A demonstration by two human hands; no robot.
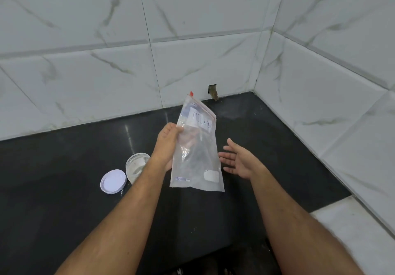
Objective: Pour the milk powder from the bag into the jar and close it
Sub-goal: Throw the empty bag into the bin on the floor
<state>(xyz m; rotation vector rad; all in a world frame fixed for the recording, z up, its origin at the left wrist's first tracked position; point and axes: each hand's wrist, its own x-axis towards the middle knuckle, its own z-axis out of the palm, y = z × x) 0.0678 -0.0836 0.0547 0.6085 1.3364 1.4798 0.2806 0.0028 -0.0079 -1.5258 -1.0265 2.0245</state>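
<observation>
The clear plastic zip bag with a red seal strip and a handwritten milk label (197,146) hangs upright over the black counter (64,189), and it looks nearly empty. The left hand (167,144) pinches its left edge with closed fingers; the right hand (239,161) is open, palm up, just beside the bag and holding nothing. The small clear round jar (137,165) stands open to the left, with white powder inside, and the white round lid (113,181) lies touching it. I judge the pouring finished (only dust remains), so put the bag aside, seat the lid flat and turn it gently.
</observation>
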